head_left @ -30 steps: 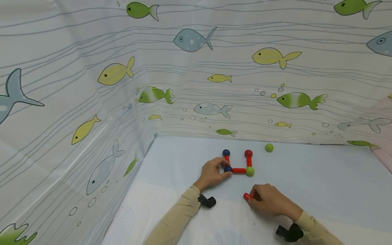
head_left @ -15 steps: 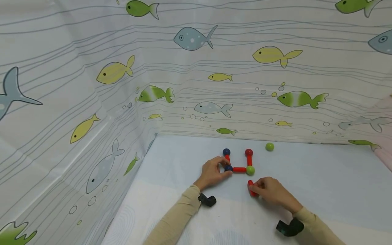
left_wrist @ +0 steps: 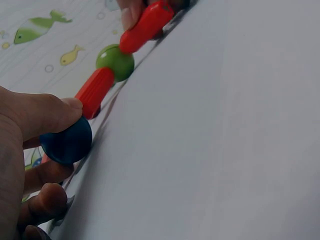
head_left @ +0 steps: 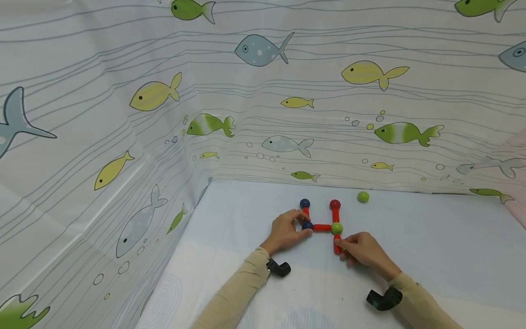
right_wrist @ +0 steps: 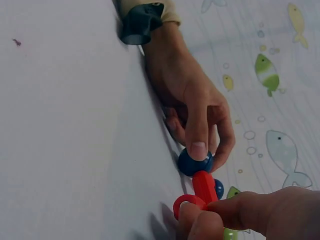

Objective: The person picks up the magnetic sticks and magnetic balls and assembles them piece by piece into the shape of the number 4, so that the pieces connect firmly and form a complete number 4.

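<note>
On the table lies a U-shaped build of red rods and balls. My left hand [head_left: 285, 233] grips its near-left blue ball [head_left: 307, 226] between thumb and fingers. A red rod [head_left: 322, 227] runs from there to a green ball [head_left: 337, 228]. From these two corners, rods reach back to a second blue ball [head_left: 305, 204] and a red ball [head_left: 335, 204]. My right hand [head_left: 363, 249] pinches another red rod [left_wrist: 146, 26] between thumb and fingers. Its far end meets the near side of the green ball, and its other end points toward me.
A loose green ball [head_left: 363, 197] sits at the back of the table, right of the build. Behind and to the left rises a white fish-print curtain [head_left: 263, 114]. Each wrist wears a black camera mount [head_left: 384, 299].
My right hand has moved forward with its red rod, turning it lengthwise and bringing it up against the green ball. My left hand has stayed at the blue ball.
</note>
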Available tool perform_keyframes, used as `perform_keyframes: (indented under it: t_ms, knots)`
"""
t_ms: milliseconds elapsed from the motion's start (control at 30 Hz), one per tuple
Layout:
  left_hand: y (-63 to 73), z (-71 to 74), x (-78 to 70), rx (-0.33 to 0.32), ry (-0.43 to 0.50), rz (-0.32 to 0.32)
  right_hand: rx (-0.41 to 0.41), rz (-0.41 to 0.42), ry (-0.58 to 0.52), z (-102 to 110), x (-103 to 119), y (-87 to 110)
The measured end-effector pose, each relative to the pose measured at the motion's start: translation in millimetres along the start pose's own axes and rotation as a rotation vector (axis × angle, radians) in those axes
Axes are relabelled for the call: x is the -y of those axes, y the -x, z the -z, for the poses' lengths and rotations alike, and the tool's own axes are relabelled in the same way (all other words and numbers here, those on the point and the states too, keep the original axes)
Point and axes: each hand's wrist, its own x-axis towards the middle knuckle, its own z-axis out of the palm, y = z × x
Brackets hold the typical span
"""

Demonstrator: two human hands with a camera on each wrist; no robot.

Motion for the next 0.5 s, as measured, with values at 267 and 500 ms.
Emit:
perform_keyframes:
  t_ms: [267, 500]
  knots:
    - [0.0, -0.6, -0.6, 0.012, 0.008, -0.004, -0.013, -0.006, -0.009, -0.2, -2.9, -2.3]
    - [-1.5, -0.2, 2.3, 0.010, 0.004, -0.006, -0.007, -0.008, 0.010, 1.2, -3.3, -5.9]
